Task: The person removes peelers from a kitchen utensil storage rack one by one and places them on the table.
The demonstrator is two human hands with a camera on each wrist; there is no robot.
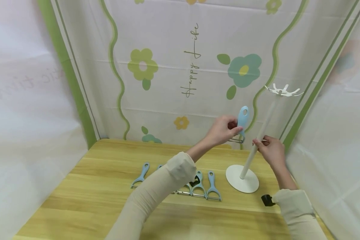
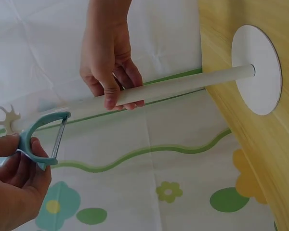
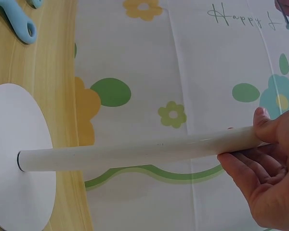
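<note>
A light blue Y-shaped peeler point(image 1: 242, 117) is pinched in my left hand point(image 1: 223, 130), handle up and blade low, to the left of the stand's pole. The left wrist view shows the peeler's metal blade point(image 2: 59, 138) close by. My right hand point(image 1: 271, 150) grips the white pole point(image 1: 258, 141) of a stand between thumb and fingers. Branching white hooks point(image 1: 283, 90) top the pole, with nothing hanging on them. The stand's round base point(image 1: 242, 178) rests on the table. Apart from the hooks, the held peeler touches only my left hand.
Several more blue peelers lie in a row on the wooden table point(image 1: 78, 193), among them a right-hand peeler point(image 1: 212, 185) and a left-hand peeler point(image 1: 142, 174). My left sleeve hides part of the row. A printed curtain point(image 1: 168, 100) hangs behind the table.
</note>
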